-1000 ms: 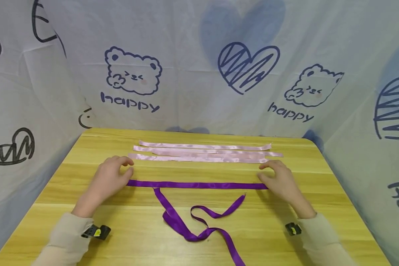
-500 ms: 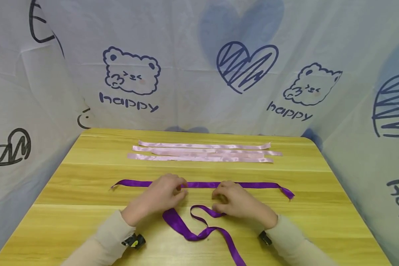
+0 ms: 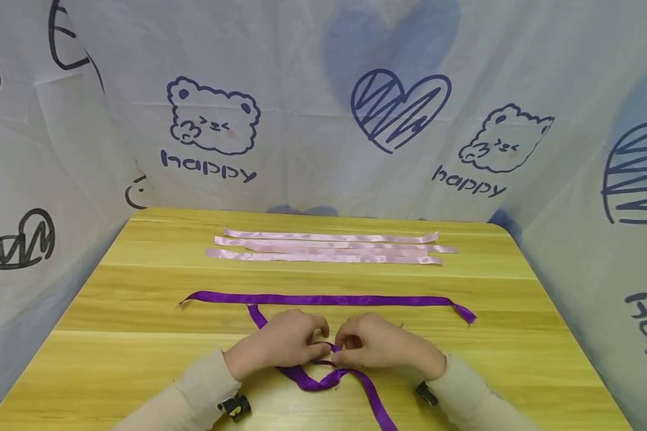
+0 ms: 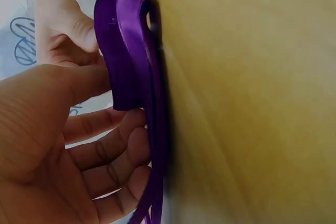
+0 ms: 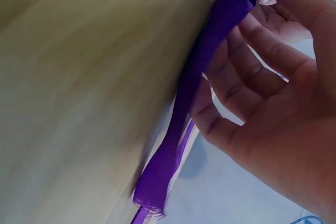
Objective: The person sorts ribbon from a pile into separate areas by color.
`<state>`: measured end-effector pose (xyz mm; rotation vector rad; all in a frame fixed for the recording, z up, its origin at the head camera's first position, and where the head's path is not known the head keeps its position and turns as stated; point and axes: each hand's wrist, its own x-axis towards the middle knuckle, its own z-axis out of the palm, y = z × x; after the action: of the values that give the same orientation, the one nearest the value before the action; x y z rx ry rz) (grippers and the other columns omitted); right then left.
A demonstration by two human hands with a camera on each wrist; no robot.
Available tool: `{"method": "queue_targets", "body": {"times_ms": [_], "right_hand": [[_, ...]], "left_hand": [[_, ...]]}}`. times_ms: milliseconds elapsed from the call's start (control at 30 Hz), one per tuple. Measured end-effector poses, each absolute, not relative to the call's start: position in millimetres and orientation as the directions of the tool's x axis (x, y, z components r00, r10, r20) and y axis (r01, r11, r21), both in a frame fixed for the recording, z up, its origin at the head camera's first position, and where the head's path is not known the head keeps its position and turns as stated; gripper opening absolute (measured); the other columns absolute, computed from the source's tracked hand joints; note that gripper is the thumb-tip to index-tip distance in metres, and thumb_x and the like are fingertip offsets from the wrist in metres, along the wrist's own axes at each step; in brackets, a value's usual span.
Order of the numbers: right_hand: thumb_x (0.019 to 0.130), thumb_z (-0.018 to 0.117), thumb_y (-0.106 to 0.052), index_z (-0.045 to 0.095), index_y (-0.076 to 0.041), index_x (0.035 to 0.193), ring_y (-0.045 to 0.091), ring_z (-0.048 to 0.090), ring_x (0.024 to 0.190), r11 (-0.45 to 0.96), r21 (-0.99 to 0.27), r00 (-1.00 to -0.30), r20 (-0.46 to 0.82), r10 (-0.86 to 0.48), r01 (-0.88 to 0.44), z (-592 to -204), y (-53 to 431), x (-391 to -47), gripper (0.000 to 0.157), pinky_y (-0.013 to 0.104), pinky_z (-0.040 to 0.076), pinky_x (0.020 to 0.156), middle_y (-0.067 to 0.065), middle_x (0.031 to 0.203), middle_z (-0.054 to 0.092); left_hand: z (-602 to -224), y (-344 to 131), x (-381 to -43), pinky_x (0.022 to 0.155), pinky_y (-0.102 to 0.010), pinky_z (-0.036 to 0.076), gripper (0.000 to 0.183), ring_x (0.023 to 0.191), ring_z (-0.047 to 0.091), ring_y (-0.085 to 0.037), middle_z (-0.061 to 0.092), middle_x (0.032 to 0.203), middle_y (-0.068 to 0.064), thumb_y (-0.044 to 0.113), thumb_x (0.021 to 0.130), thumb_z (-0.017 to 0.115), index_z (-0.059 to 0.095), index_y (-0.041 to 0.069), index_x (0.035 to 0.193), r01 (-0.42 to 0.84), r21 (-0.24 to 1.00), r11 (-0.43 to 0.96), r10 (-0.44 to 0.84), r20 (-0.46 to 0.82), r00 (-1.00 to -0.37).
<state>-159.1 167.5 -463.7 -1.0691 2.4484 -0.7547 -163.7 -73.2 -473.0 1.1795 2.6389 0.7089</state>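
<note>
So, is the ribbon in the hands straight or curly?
Curly: the ribbon bends across the table and loops in the left wrist view.

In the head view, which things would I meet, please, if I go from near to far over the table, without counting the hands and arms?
Loose purple ribbon → straight purple ribbon → pale pink ribbons → white cloth with drawings.

Head view looks down; wrist views (close) share purple ribbon (image 4: 122, 61).
</note>
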Motion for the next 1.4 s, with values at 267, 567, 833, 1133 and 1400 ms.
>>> {"method": "queue_targets", "body": {"times_ms": [267,567,833,1133,1400], "right_hand": [[0.099,0.074,-0.019,0.065,-0.021,0.082,-0.002,0.042,0.063,0.583,-0.58,-0.622,-0.16,-0.766,-0.569,-460.2,160.8,-151.8,0.019,0.017,0.038,0.062,-0.015,0.071,0.049],[0.101,0.068,-0.016,0.073,-0.019,0.095,-0.004,0.045,0.065,0.546,-0.664,-0.64,-0.131,-0.757,-0.511,-466.4,162.7,-151.2,0.008,0.017,0.04,0.062,-0.016,0.075,0.055],[0.103,0.069,-0.026,0.078,-0.016,0.101,-0.002,0.052,0.062,0.479,-0.767,-0.677,-0.08,-0.732,-0.427,-462.9,179.1,-161.1,0.014,0.018,0.046,0.059,-0.009,0.079,0.067],[0.105,0.067,-0.031,0.077,-0.012,0.1,0.003,0.054,0.064,0.465,-0.8,-0.751,-0.028,-0.66,-0.379,-452.2,194.9,-169.4,0.023,0.023,0.05,0.061,-0.001,0.076,0.067],[0.105,0.066,-0.03,0.076,-0.01,0.102,0.006,0.056,0.066,0.488,-0.794,-0.798,-0.005,-0.602,-0.363,-437.9,211.8,-173.1,0.022,0.024,0.048,0.061,0.002,0.078,0.068]], "left_hand": [[-478.5,-73.2,-151.4,0.056,-0.02,0.041,0.012,0.056,0.047,0.002,0.057,0.062,0.014,0.019,0.091,0.075,0.067,0.018,0.082,0.636,0.517,0.573,0.714,0.066,-0.697],[-477.0,-73.2,-145.7,0.053,-0.019,0.037,0.017,0.054,0.043,0.002,0.052,0.06,0.016,0.018,0.094,0.071,0.066,0.02,0.078,0.633,0.53,0.565,0.703,0.094,-0.705],[-472.4,-86.5,-155.7,0.058,-0.019,0.041,0.017,0.06,0.046,0.002,0.056,0.069,0.013,0.019,0.103,0.063,0.071,0.016,0.087,0.53,0.688,0.496,0.696,0.05,-0.717],[-455.6,-109.0,-169.8,0.057,-0.019,0.039,0.018,0.062,0.049,-0.001,0.077,0.09,-0.005,0.013,0.105,0.057,0.073,0.007,0.1,0.391,0.817,0.425,0.678,-0.001,-0.735],[-439.6,-128.5,-175.8,0.058,-0.021,0.041,0.017,0.062,0.047,-0.003,0.062,0.077,0.006,0.014,0.104,0.057,0.07,0.006,0.099,0.363,0.817,0.447,0.671,-0.037,-0.741]]}}
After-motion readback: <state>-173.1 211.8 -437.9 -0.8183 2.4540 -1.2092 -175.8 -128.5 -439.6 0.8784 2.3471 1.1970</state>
